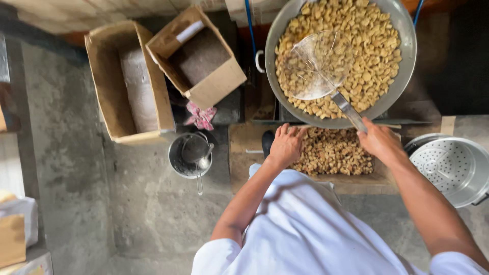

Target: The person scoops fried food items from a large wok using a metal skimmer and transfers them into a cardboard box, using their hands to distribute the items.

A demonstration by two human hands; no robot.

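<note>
Right hand [378,140] grips a skimmer [317,65] handle, grip partly hidden; left hand [287,145] rests spread on the tray [356,182].

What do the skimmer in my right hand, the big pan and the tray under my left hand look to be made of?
Skimmer: fine wire mesh on a flat metal handle, see-through and grey; the right hand grips it. Pan: grey, dull-shiny rim, likely aluminium or steel. Tray under the left hand: brown, matte, probably wood or cardboard; hard to tell.
</note>
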